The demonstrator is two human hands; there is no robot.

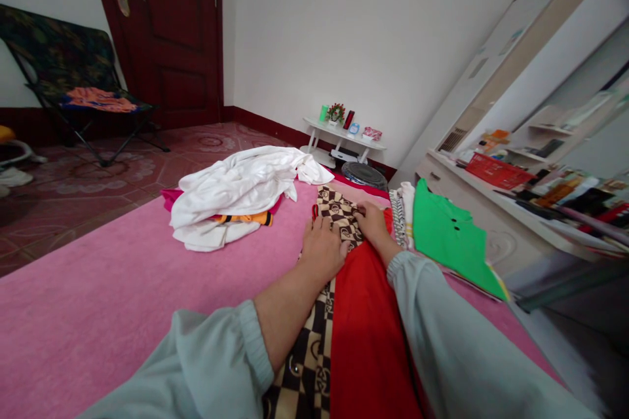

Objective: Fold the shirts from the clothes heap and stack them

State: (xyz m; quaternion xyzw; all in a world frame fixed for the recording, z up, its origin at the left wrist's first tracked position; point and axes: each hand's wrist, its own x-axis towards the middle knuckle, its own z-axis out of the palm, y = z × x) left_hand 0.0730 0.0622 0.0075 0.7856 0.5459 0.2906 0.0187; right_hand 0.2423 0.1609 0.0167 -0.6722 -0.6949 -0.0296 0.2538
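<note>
A red garment with brown-and-cream checkered panels (376, 327) stretches along the pink bed cover (108, 288) in front of me. My left hand (322, 245) lies flat on its checkered part, fingers extended and pointing away from me. Close by on the right, my right hand (373, 222) has its fingers bent onto the checkered cloth and appears to pinch it. Part of the garment is hidden under my hands and forearms. A small red and black detail shows beside the left fingertips, too small to make out.
Left of the garment is a heap of white clothing (236, 190) with orange and magenta cloth beneath. Folded clothes with a green shirt (449, 229) on top lie right. Beyond are a small white shelf (339, 131), a cluttered dresser (535, 209) and a folding chair (73, 72).
</note>
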